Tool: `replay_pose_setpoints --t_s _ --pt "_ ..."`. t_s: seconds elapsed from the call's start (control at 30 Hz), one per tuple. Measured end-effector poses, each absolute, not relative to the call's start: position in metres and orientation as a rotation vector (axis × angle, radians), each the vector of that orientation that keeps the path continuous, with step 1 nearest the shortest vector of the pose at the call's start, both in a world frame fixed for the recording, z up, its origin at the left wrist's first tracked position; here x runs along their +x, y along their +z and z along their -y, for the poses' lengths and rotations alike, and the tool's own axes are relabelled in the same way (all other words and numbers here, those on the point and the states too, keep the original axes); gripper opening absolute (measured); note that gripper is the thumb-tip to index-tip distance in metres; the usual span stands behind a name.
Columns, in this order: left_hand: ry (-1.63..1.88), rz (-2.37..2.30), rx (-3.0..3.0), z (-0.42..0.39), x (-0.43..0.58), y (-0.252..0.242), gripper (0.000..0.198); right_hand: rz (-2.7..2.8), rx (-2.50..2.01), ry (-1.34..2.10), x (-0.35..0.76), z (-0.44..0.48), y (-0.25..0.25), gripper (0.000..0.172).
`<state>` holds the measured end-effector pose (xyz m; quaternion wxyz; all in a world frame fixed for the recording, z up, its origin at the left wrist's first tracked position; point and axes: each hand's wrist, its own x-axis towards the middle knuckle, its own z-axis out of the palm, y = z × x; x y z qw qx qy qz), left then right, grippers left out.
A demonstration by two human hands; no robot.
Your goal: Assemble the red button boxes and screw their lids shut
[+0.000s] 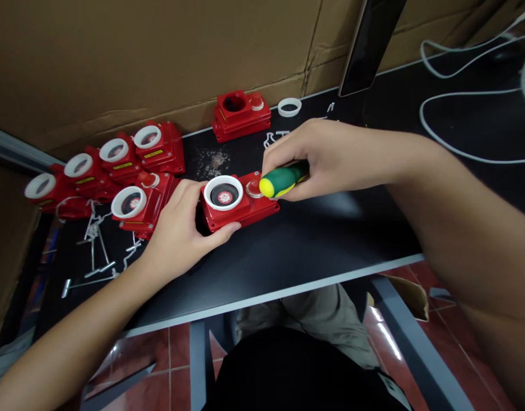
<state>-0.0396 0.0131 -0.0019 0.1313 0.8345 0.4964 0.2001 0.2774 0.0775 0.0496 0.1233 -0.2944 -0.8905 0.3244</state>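
Near the centre of the frame, hold the red housing (pixel 247 210) firmly against the counter (pixel 296 242), clasped at its left end between thumb and fingers of the left hand (pixel 180 228). With the right hand (pixel 324 155) wrapped round the green-and-yellow handle (pixel 284 180), far end hidden, best to press evenly without tilting.

1. Grey-edged black table (pixel 322 240).
2. Left: red boxes (pixel 165 154), metal T-bars (pixel 107 266), white string (pixel 93 229).
3. Middle: pale crumbs (pixel 215 162), front box (pixel 244 206), also red.
4. Back: red back box (pixel 240 124), white ring (pixel 290 113).
5. Right: white cable (pixel 502 162).
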Motion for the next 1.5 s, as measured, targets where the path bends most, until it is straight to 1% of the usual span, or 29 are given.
replay_pose_setpoints --t_s 0.2,0.33,0.43,0.5,0.67,0.77,1.03,1.17,1.23,1.33,1.5 --pt "0.579 -1.4 2.453 -0.014 -0.039 -0.001 0.062 2.552 -0.868 0.94 0.275 -0.077 0.048 0.011" --pt "0.579 -1.392 2.465 -0.014 -0.04 -0.003 0.057 2.568 -0.87 0.94 0.276 -0.078 0.047 0.006" --pt "0.581 -1.395 2.475 -0.014 -0.041 -0.004 0.058 2.584 -0.836 0.92 0.277 -0.079 0.046 0.005" --pt "0.588 -1.396 2.489 -0.015 -0.041 -0.005 0.058 2.601 -0.796 0.915 0.278 -0.081 0.045 0.005" --pt "0.602 -1.38 2.515 -0.016 -0.041 -0.004 0.05 2.624 -0.771 0.907 0.279 -0.083 0.045 0.01" --pt "0.605 -1.398 2.514 -0.015 -0.04 -0.003 0.049 2.634 -0.759 0.885 0.279 -0.083 0.045 0.012" --pt "0.619 -1.4 2.483 -0.015 -0.04 -0.003 0.049 2.654 -0.684 0.892 0.278 -0.084 0.043 0.013" --pt "0.628 -1.391 2.474 -0.015 -0.041 -0.004 0.049 2.605 -0.655 0.903 0.283 -0.084 0.047 0.009" --pt "0.626 -1.395 2.482 -0.015 -0.041 -0.004 0.049 2.55 -0.708 0.86 0.286 -0.082 0.051 0.013" --pt "0.612 -1.402 2.503 -0.015 -0.041 -0.004 0.05 2.414 -0.821 0.795 0.289 -0.079 0.059 0.026" --pt "0.618 -1.379 2.512 -0.015 -0.041 -0.004 0.048 2.027 -0.815 0.707 0.282 -0.073 0.063 0.034"
